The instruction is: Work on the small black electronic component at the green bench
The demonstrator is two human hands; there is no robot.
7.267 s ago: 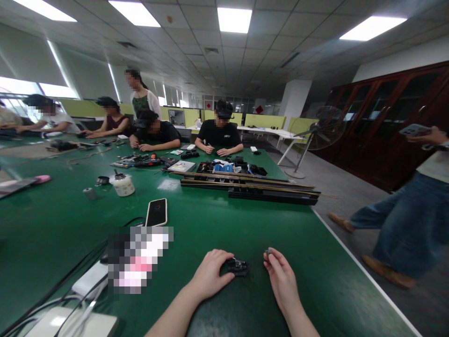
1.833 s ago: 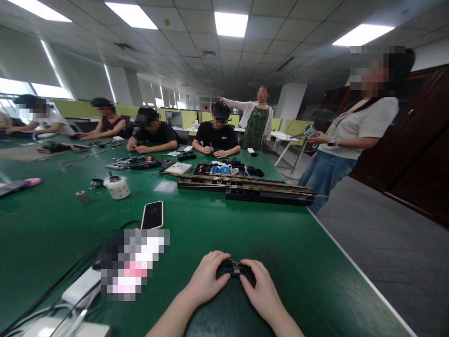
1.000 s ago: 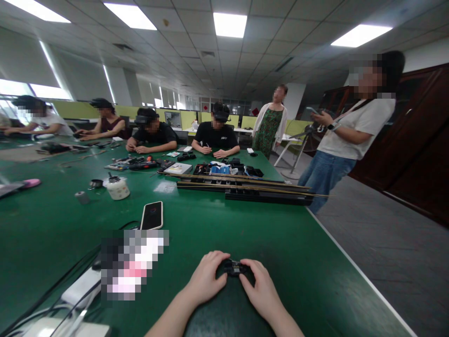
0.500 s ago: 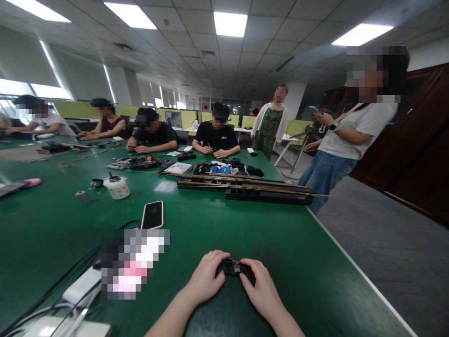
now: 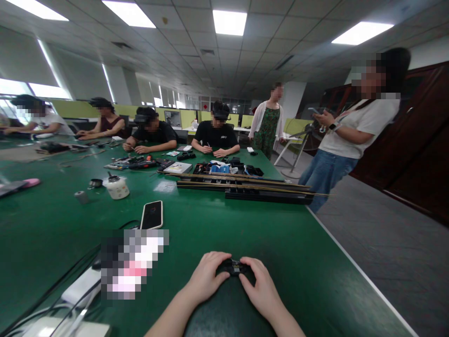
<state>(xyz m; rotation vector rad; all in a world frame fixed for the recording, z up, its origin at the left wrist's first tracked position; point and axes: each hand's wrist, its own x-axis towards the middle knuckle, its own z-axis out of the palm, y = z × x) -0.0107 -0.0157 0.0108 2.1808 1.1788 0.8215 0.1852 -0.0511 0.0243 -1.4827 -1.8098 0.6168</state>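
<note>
Low over the near part of the green table (image 5: 280,238), a small black device (image 5: 235,267) with exposed electronic parts in its middle is held between my two hands. My left hand (image 5: 208,275) is closed on its left end, thumb at the near side and fingers at the far side. On the right end, my right hand (image 5: 257,278) has the same kind of grip. Fingers cover both ends, so its full outline is hidden, and I cannot tell whether it touches the table.
To the left lie a phone (image 5: 152,215), a white power strip (image 5: 81,285) with cables, and a patterned jar (image 5: 117,188). Long black trays (image 5: 268,196) with thin rods stretch across ahead. Several people sit at the far side; one person (image 5: 351,121) stands at the right.
My left thumb has shifted slightly right, closer against the device. My right hand keeps its place. The standing person at the back has turned and moved slightly left.
</note>
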